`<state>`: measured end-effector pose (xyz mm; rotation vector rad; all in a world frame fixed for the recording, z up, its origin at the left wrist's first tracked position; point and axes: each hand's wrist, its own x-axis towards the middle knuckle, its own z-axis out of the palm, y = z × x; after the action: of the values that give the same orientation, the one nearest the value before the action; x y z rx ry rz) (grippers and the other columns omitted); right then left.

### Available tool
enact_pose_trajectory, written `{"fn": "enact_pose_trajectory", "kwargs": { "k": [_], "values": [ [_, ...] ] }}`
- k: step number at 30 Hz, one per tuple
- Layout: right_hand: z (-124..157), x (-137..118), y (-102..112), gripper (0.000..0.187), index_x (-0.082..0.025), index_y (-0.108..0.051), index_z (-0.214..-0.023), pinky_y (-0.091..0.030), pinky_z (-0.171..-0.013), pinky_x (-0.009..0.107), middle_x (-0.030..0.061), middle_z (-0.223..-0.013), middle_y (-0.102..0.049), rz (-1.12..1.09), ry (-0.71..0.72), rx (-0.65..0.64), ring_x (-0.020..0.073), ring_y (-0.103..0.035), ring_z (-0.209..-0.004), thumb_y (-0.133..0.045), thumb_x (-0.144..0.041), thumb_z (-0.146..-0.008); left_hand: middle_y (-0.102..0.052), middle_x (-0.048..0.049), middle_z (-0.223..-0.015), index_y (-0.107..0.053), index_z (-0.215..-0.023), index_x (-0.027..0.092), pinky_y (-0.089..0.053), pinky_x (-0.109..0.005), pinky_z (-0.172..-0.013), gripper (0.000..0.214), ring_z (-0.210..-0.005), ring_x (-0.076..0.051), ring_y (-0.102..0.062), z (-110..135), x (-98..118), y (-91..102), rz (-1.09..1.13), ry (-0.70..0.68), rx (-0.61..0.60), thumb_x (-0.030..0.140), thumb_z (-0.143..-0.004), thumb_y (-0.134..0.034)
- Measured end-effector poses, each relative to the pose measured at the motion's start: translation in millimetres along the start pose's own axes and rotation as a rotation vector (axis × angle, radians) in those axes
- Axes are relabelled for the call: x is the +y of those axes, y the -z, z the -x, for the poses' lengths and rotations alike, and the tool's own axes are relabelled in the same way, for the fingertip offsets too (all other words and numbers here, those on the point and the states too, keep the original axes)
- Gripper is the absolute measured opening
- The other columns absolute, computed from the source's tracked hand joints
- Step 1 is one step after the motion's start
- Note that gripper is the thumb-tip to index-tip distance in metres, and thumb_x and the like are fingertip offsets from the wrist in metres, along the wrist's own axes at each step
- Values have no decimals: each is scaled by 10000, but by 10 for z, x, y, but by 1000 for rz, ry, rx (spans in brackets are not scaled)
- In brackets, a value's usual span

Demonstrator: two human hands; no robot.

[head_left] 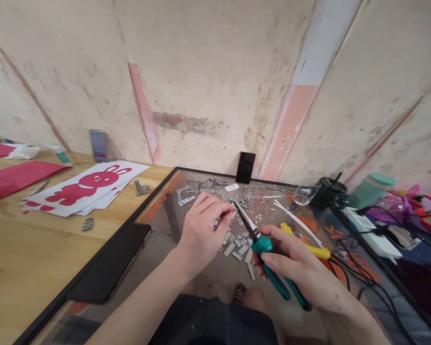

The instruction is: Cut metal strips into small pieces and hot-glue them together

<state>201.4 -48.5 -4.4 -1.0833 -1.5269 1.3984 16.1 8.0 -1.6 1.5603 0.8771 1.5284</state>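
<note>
The pile of small pieces (237,247) lies on the mat (158,261), with the left hand (201,230) at its 9 o'clock and the cutters (269,258), in the right hand (301,273), at 3. Farther out, a flat phone (109,261) lies at 8, paper sheets (86,187) at 10 and a standing phone (245,167) at 12.

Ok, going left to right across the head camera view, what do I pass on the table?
Red paper sheet → white sheets with a red rabbit cutout → left hand pinching a small grey piece → teal-handled cutters gripped in the right hand → mint-lidded container.
</note>
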Motion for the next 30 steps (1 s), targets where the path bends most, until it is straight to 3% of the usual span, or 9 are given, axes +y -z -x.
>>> {"fn": "enact_pose_trajectory", "kwargs": {
  "k": [3,5,9,13,25,30],
  "values": [
    [-7,4,19,261,-202,-515,-1008,-483,-605,277,24,-767,-603,-92,-55,-35,136,-582,-637,-561,-312,-776,-586,-34,-674,-707,-634,211,-355,-240,-782,116,-771,-183,-449,-23,-20,10,43,56,-28,96,-636,-699],
    [-12,7,22,291,-197,-514,-1028,-482,-624,284,32,-788,-613,-92,-46,-44,144,-590,-666,-571,-313,-768,-583,-22,-650,-693,-634,194,-370,-233,-695,73,-706,-162,-461,-35,-26,-1,88,135,-2,122,-638,-702],
    [-28,-9,18,320,-206,-526,-1054,-469,-712,287,41,-889,-626,-12,45,-18,159,-596,-809,-593,-273,-748,-538,12,-572,-625,-622,146,-336,-204,-531,86,-536,-92,-429,-50,-4,-39,434,428,-10,182,-636,-701],
    [-42,-16,26,253,-200,-552,-1001,-461,-702,268,23,-861,-618,82,102,28,149,-585,-794,-580,-258,-757,-490,20,-538,-565,-602,134,-343,-193,-510,144,-511,-78,-427,-51,40,-53,663,608,-82,184,-653,-689],
    [-46,32,24,310,-217,-544,-1086,-470,-759,296,23,-976,-626,469,227,130,178,-584,-867,-564,-191,-778,-457,18,-546,-548,-618,128,-356,-183,-506,115,-523,-77,-429,-40,3,-49,851,800,-173,140,-705,-622],
    [-17,36,34,282,-231,-541,-1087,-448,-732,260,6,-945,-610,462,198,101,151,-556,-825,-555,-210,-806,-473,23,-571,-533,-620,136,-345,-194,-517,137,-527,-74,-421,-22,-8,-76,710,625,-170,152,-689,-649]
  ]
}}
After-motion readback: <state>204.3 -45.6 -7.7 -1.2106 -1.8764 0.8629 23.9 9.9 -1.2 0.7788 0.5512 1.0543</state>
